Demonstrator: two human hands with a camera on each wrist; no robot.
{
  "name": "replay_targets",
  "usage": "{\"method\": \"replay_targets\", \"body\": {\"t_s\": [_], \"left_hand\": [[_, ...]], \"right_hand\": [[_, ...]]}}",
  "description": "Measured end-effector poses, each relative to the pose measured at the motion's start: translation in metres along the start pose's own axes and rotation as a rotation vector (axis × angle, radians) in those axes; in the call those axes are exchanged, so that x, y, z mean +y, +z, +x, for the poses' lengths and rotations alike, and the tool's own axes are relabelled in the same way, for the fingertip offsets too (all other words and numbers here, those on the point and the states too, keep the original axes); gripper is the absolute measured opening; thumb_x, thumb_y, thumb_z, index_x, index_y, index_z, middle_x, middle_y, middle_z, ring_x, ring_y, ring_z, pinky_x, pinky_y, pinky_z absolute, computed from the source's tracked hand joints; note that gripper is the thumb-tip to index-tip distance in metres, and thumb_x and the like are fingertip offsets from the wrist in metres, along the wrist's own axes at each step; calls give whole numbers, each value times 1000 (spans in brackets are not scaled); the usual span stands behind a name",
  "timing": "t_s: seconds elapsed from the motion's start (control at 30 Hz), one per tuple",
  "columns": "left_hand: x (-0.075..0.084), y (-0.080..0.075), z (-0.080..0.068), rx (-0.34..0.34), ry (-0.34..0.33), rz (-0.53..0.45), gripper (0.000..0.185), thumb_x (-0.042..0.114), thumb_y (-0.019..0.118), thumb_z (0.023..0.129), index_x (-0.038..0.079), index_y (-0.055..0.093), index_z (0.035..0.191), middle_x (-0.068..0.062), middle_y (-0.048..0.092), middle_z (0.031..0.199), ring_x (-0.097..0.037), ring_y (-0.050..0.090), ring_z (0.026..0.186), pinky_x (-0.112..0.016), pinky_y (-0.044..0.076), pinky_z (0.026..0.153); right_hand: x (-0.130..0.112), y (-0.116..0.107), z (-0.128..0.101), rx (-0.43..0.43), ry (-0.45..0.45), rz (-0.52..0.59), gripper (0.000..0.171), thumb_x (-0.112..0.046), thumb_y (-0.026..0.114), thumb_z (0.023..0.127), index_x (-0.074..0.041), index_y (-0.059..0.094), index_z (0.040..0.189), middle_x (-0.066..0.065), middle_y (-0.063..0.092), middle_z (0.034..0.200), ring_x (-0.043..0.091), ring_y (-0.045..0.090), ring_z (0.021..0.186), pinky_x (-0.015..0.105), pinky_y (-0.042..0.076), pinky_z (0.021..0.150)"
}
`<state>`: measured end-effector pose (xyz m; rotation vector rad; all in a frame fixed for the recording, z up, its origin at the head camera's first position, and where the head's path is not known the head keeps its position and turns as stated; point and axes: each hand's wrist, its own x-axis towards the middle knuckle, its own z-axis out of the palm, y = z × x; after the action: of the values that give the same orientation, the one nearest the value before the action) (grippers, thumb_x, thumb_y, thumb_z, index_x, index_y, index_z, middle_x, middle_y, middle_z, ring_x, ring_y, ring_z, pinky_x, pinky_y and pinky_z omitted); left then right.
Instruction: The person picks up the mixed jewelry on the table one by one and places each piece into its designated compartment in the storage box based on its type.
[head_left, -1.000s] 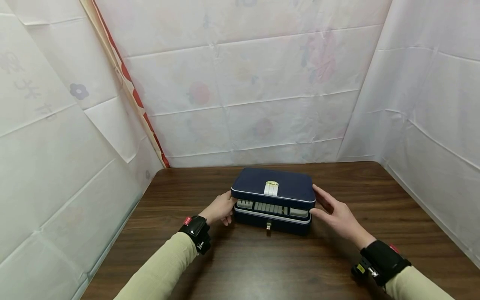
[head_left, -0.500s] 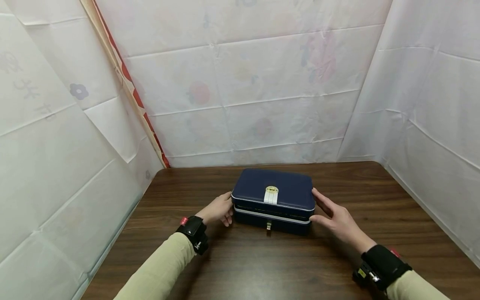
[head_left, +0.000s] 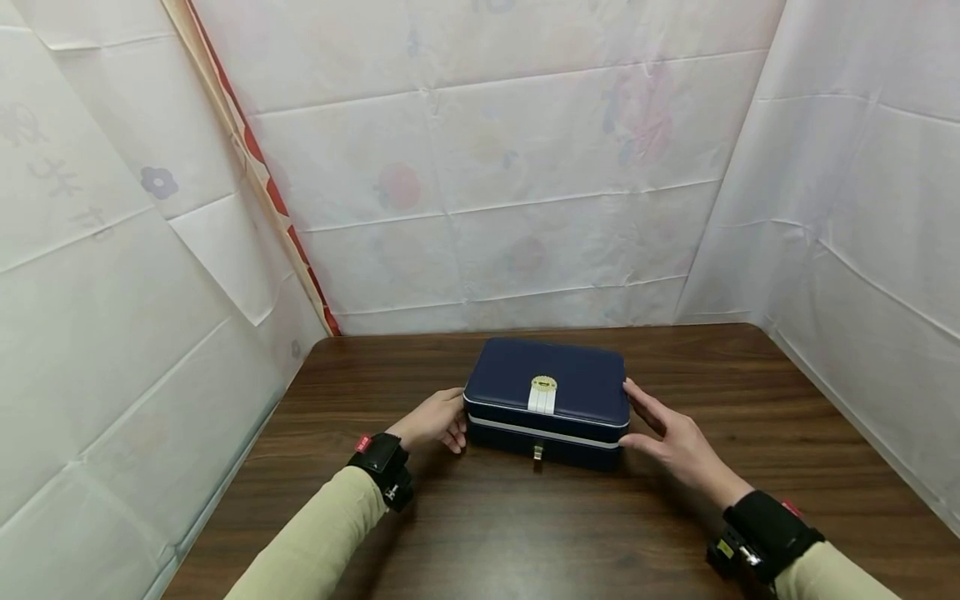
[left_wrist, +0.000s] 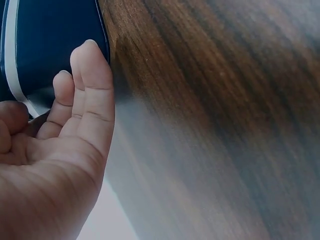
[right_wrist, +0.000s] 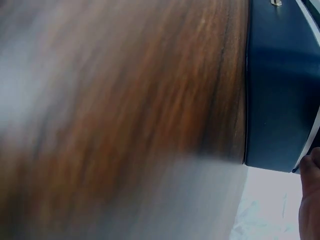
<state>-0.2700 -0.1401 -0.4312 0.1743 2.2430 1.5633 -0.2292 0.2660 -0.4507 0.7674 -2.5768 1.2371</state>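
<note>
The navy box [head_left: 547, 400] sat near the middle of the dark wooden table [head_left: 525, 533], its lid down and a white strap with a gold clasp [head_left: 543, 392] hanging over the front edge. A pale line ran around the body, with a small metal pull [head_left: 537, 452] below it. Only the head view showed the clasp and both hands together. There, the left hand [head_left: 436, 420] rested against the box's left end and the right hand [head_left: 670, 435] against its right end, fingers straight and slightly spread.

The left wrist view gave what the head view could not: the fingers [left_wrist: 89, 95] lay together and nearly straight, tips against the box's blue side by its white stripe. The right wrist view showed mostly blurred wood grain, the box's side [right_wrist: 277, 95], and a sliver of the hand [right_wrist: 310, 200] at the corner. White patterned sheets [head_left: 480, 167] walled the table.
</note>
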Motion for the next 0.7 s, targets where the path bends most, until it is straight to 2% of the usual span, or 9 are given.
{"method": "replay_targets", "body": {"t_s": [0.13,0.2,0.27,0.4,0.5,0.7], "left_hand": [[-2,-2,0,-11,4,-61,39,22,32,110,-3,51,132,-13,55,75,-24,62,57,-42,60,57],[-2,-3,-1,-16,-1,-80,41,26,31,111,-5,54,125,-13,56,76,-25,63,60,-43,60,60],[-1,-3,-2,-24,-15,-72,51,36,31,112,-7,58,113,-14,58,76,-25,64,62,-45,61,63],[2,-6,-5,-42,-38,-25,76,59,31,108,-9,59,90,-17,63,75,-26,66,65,-48,62,69],[3,-7,-5,-52,-28,-2,79,62,34,106,-10,59,85,-18,64,74,-27,67,66,-50,62,71],[4,-8,-8,-70,-22,26,74,55,38,107,-12,61,87,-20,65,75,-28,68,68,-50,62,72]], "right_hand": [[1,0,-1,-16,-4,-45,83,-27,78,90,-13,35,160,15,37,162,20,44,140,1,33,99],[1,0,-2,-25,-9,-67,85,-28,79,89,-12,35,160,15,36,162,27,47,138,1,34,99],[1,-1,-3,-27,-17,-93,86,-28,80,88,-12,35,160,16,36,162,33,50,136,4,37,99],[0,-3,-3,-34,-41,-132,85,-28,80,88,-10,35,159,17,37,162,36,53,134,26,53,98],[-2,-4,-3,-47,-55,-142,85,-27,80,88,-9,36,159,18,36,162,35,53,134,40,54,97],[-3,-7,1,-90,-37,-144,86,-31,79,89,-9,35,159,17,35,162,34,50,137,26,51,101]]}}
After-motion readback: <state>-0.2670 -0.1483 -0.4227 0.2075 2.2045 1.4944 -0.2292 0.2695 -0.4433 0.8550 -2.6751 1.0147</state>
